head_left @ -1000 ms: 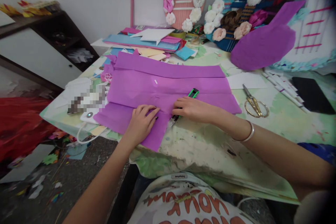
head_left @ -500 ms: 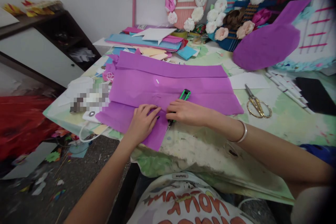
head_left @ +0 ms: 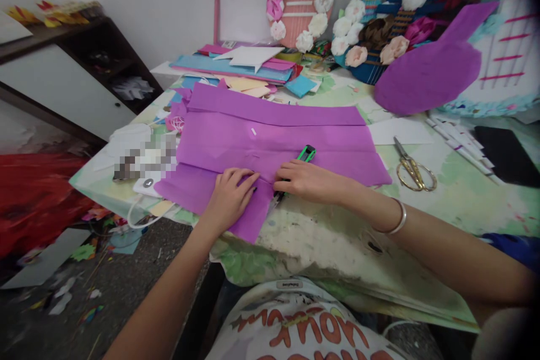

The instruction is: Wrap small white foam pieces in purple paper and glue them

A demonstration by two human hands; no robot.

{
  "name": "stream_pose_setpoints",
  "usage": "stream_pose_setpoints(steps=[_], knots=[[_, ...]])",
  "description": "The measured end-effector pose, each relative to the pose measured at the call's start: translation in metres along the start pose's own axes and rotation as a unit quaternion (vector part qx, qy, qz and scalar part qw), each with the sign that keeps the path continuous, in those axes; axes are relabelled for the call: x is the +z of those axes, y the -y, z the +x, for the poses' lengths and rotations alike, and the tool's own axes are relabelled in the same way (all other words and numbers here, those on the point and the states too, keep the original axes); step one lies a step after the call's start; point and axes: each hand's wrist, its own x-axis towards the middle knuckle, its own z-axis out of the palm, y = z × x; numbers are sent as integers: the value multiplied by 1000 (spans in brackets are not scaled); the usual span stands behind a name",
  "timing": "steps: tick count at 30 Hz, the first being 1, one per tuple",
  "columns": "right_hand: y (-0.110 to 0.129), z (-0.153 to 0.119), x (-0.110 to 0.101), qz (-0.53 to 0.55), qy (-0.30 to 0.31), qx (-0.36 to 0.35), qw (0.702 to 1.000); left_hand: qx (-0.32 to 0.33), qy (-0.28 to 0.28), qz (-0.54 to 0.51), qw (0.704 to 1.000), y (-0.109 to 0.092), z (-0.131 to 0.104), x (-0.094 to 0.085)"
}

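A large sheet of purple paper (head_left: 320, 138) lies creased across the table, with a folded strip along its far side. My left hand (head_left: 232, 194) rests flat on its near flap, fingers stretched out and pressing the paper. In my right hand (head_left: 301, 180) is a green and black box cutter (head_left: 306, 153), its handle sticking up past the knuckles. The blade end points down toward the right edge of the flap, by the fingertips of my left hand. My fingers partly hide the cutter's middle.
Gold-handled scissors (head_left: 415, 171) lie right of the paper, near white markers (head_left: 459, 143) and a black flat object (head_left: 508, 154). Stacked coloured sheets (head_left: 236, 67) are at the back. Flower-trimmed guitar shapes (head_left: 301, 5) and a purple cut-out (head_left: 430, 73) lean behind. A white cable (head_left: 133, 219) hangs at the left edge.
My right hand and the box cutter have shifted slightly right, away from my left hand. My left hand and the purple paper have stayed nearly in place.
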Motion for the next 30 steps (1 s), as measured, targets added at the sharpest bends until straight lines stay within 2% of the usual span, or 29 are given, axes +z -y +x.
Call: stream_pose_setpoints(steps=[9,20,30], knots=[[10,15,-1,-14,0,-33,999,-3,-1,0,1000,0,0,0],[5,-4,-6,12,5,7,1000,4,-3,0,1000,-1,1,-2],[20,13,1,-5,-4,-30,1000,1,-5,-3,1000,0,0,0]])
